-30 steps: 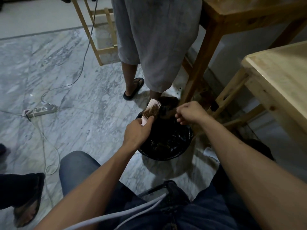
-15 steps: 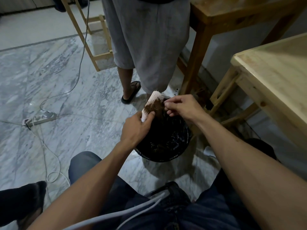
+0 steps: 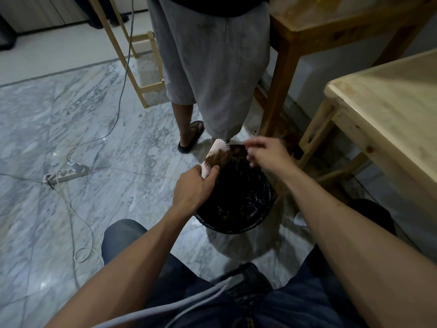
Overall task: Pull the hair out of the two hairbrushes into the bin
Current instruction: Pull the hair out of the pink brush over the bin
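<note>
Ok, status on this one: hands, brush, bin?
Left hand grips hairbrush handle over bin. Right hand at the bristles, grasp unclear. Hair still matted in brush.

Bin mouth open; table leg crowds behind.

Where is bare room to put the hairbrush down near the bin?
Bare: the pale table top at right, and marble floor between bin and power strip. Crowded: behind the bin, by the standing person's sandal.
</note>
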A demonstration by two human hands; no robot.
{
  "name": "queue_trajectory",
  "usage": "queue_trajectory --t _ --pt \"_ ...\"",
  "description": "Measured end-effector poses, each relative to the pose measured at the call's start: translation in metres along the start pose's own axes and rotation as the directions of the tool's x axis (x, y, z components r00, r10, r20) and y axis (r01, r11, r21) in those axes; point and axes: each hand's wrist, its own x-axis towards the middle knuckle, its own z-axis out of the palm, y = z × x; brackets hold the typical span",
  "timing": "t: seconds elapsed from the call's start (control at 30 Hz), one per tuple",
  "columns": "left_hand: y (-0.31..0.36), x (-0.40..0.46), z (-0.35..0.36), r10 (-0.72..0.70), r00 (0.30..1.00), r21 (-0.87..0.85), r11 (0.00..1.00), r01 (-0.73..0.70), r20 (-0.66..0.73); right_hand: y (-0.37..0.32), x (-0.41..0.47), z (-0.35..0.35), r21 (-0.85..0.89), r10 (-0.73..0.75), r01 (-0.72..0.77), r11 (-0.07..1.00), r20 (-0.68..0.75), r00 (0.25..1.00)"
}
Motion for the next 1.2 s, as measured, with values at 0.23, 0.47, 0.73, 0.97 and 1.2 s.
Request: queue_trajectory --t 0.23,0.47,0.73,0.97,1.2 --pt "0.012 -0.001 -0.001 0.147 0.986 0.166 0.977 -0.131 -0.084 0.0 -0.014 0.017 0.046 0.03 -0.04 0.998 0.209 0.978" --pt "-0.007 0.013 -0.002 0.003 1.0 0.185 0.983 -0.001 -0.01 -0.008 -0.015 0.004 0.115 -0.066 0.079 0.99 -0.111 0.992" --pt "-0.024 0.01 -0.001 -0.077 0.997 0.147 0.986 0.081 -0.031 -0.006 -0.014 -0.009 0.109 -0.005 0.028 0.994 -0.205 0.979" --pt "0.002 0.003 -0.002 0.089 0.993 0.132 0.988 -0.078 -0.075 0.013 -0.009 0.007 -0.442 0.199 -0.118 0.889 0.14 0.97" --pt "0.006 0.005 0.0 0.229 0.969 0.287 0.938 -0.194 -0.096 -0.001 -0.008 0.015 0.043 0.008 -0.014 0.999 0.136 0.991"
